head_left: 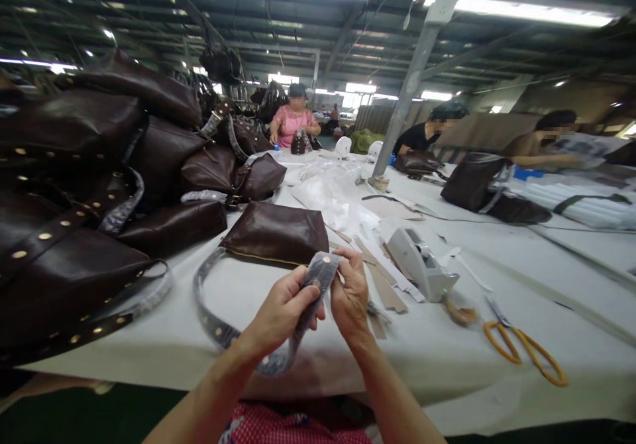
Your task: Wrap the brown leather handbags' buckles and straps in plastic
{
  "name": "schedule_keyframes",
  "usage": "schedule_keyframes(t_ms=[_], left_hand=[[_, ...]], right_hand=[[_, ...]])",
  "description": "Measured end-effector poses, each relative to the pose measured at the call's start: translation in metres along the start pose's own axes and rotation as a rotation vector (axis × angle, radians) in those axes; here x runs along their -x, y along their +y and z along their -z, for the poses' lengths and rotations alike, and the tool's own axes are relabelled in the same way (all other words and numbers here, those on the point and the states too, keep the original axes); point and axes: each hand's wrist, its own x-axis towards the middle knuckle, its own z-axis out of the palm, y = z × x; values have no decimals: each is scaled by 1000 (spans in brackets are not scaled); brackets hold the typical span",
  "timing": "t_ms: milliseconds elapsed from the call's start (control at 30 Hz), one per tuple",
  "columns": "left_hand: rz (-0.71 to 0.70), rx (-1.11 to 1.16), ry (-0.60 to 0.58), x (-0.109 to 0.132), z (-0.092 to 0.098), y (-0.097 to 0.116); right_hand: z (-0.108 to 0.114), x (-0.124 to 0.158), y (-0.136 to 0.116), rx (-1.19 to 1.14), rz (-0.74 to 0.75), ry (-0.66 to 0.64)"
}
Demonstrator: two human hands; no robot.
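Note:
A dark studded bag strap (318,273) wrapped in clear plastic film is held up between both hands. My left hand (284,308) is closed round it, with the thumb lying over the front near a gold stud. At the strap's upper end, the fingers of my right hand (350,291) pinch the right edge; their tips are partly hidden. From my left hand the strap loops down and around to the left, toward a small dark brown leather pouch (278,232) just beyond. The pouch lies flat, its gold zip edge facing me.
Brown leather bags (99,166) are piled high on the left. A tape dispenser (420,265), orange-handled scissors (521,348) and paper strips (382,278) lie on the right of the white table (561,285). A metal post (405,93) rises behind; several people work beyond.

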Motion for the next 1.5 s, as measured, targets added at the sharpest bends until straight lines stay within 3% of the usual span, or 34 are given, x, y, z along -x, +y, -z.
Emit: schedule_keyframes(t_ms=[100,200,400,467,600,800,867,1000,1200,1300,1433,1500], left_hand=[[-105,-123,59,-4,-3,-11],[-198,-251,200,-7,-8,-24],[-245,-254,435,-8,-17,-42],[-231,-221,423,-8,-16,-42],[-255,-312,275,-9,-10,-33],[-296,-613,223,-10,4,-25],[-328,-648,244,-8,4,-25],[-325,-548,300,-3,-1,-24],[8,49,124,-12,0,-19],[128,184,56,-18,5,-17],[231,236,108,-23,17,-14],[266,284,157,-25,24,-11]], right_hand=[[-10,9,-9,-337,-318,30],[-23,18,-10,-694,-649,41],[-35,28,-1,-1082,-856,65],[-33,30,-1,-1165,-892,-5],[-26,30,-7,-1313,-957,-166],[-19,33,-10,-1429,-1108,-189],[-20,36,-9,-1405,-1081,-172],[-23,46,-4,-1225,-888,-79],[-5,46,3,-634,-570,-108],[3,46,7,-513,-472,-166],[13,50,7,-501,-430,-213],[22,47,5,-356,-257,-156]])
